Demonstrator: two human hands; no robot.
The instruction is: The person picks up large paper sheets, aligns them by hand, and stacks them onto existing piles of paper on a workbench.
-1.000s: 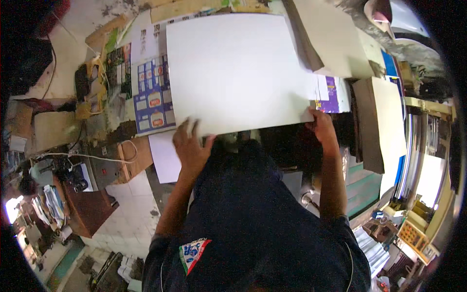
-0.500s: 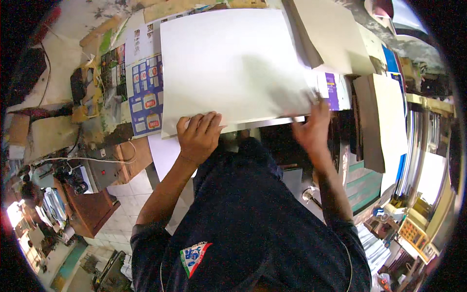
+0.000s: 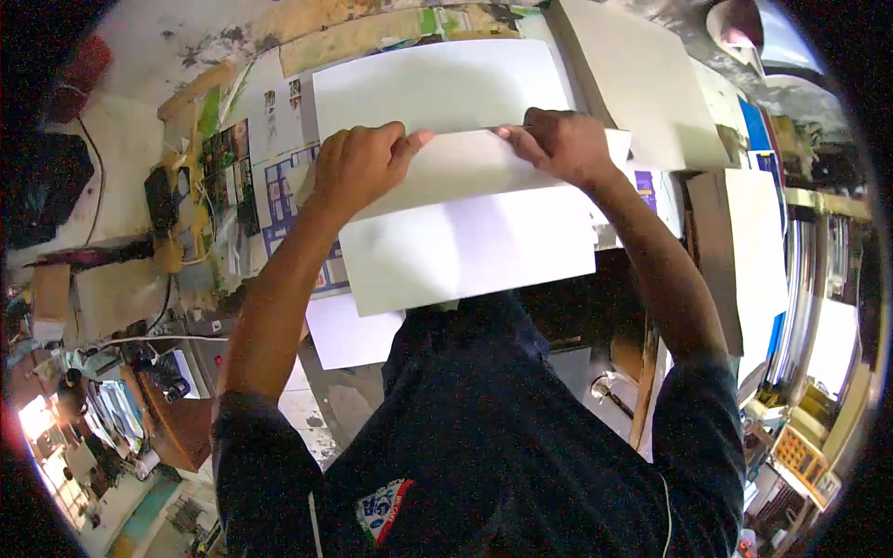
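Both my hands are closed on the raised edge of a large white sheet (image 3: 465, 167), which looks like paper or thin card. My left hand (image 3: 366, 163) grips it at the left, its thumb pointing inward. Farther right, my right hand (image 3: 569, 147) has its fingers curled over the same edge. Between the hands the edge stands up, and a greyish face slopes down toward me. In front of that lies a bright white surface (image 3: 474, 251) jutting past the table edge; whether it is a separate sheet cannot be told. Beyond the hands a white sheet (image 3: 446, 82) lies flat.
A blue printed sheet (image 3: 279, 191) shows under the left side. Pale board stacks stand at the far right (image 3: 642, 74) and near right (image 3: 744, 242). Another white sheet (image 3: 353, 330) hangs low by my left side. A wooden cabinet (image 3: 167, 414) stands at lower left.
Both hands have moved up and away from my body, from the near edge. The right hand, apart from the sheet before, now grips it, and the edge is raised.
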